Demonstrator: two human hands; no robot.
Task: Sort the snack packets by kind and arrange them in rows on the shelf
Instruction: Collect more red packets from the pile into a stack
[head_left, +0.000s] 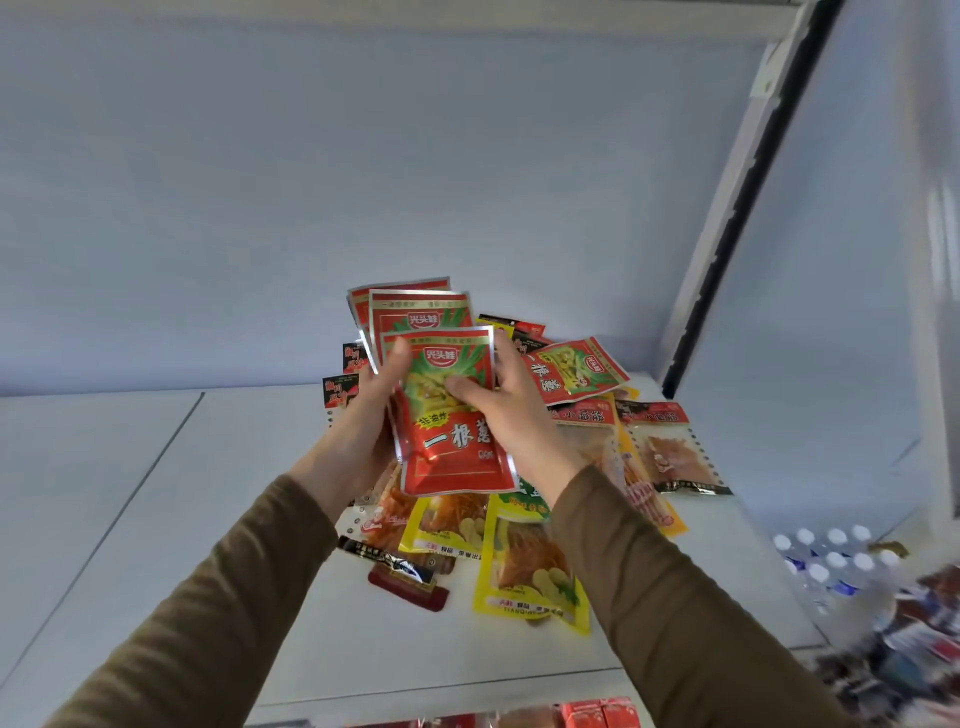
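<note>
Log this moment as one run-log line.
stage: sorting | left hand: holds red packets fanned | right hand: gripping front packet | pile: unsorted on shelf

The red packets (447, 410) fanned above the shelf (156, 493) look like glossy foil-lined plastic with shiny silver edges, the yellow packets (524, 566) lying on that shelf are slick printed plastic, the shelf itself is smooth, matt white, and the sleeves (249, 597) are soft matt cloth.
</note>
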